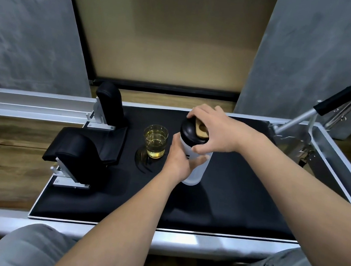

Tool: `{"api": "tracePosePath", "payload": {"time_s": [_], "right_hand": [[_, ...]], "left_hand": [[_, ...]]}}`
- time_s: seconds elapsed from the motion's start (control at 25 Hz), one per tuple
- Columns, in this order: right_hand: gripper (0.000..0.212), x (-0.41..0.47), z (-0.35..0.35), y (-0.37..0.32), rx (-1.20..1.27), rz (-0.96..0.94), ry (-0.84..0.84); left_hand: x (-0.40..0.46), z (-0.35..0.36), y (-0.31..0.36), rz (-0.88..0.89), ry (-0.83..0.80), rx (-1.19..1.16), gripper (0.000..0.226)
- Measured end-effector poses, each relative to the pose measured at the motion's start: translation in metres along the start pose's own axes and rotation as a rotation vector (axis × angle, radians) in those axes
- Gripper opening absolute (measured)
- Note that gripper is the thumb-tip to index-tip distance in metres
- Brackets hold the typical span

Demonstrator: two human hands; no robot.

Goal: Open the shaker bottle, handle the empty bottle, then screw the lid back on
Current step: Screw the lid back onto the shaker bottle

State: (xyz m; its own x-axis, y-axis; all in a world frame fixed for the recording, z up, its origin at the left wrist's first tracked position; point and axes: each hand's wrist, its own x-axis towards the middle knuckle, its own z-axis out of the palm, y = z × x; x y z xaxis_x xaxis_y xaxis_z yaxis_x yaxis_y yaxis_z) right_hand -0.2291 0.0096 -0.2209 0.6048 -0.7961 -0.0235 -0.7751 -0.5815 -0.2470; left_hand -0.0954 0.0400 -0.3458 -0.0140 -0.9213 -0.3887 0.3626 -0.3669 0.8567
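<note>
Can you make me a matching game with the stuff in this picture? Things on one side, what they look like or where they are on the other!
Things:
1. lid
2. glass
3. left hand
4. bottle

Clues:
A. holds yellow liquid
B. black, under the right hand
C. frosted white, standing on the black mat
D. wraps round the bottle's body

Pairs: 1-B, 2-A, 3-D, 4-C

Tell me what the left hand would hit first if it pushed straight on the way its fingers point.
The left hand already grips the bottle, so pushing on just presses into it. Beyond lies bare black pad, as far as one view shows.
</note>
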Motion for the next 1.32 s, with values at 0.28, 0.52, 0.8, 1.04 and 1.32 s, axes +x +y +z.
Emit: {"api": "tracePosePath", "payload": {"time_s": [0.28,0.52,0.8,1.04,1.32], "right_hand": [[0.090,0.000,0.015,-0.014,-0.119,0.166,0.044],[0.101,-0.003,0.012,-0.042,-0.258,0.402,0.011],[0.112,-0.008,-0.015,-0.032,-0.458,0.376,0.041],[0.103,0.002,0.011,-0.026,-0.058,0.291,-0.012],[0.135,0.003,-0.003,-0.052,-0.317,0.489,0.113]], "left_hand": [[-0.004,0.005,0.010,-0.067,0.099,-0.169,0.020],[-0.005,-0.005,-0.001,0.232,0.032,0.369,0.082],[-0.002,-0.005,-0.004,0.277,0.045,0.517,0.077],[-0.007,-0.009,-0.006,0.338,0.045,0.572,0.089],[-0.009,-0.004,0.003,0.312,0.028,0.509,0.062]]}}
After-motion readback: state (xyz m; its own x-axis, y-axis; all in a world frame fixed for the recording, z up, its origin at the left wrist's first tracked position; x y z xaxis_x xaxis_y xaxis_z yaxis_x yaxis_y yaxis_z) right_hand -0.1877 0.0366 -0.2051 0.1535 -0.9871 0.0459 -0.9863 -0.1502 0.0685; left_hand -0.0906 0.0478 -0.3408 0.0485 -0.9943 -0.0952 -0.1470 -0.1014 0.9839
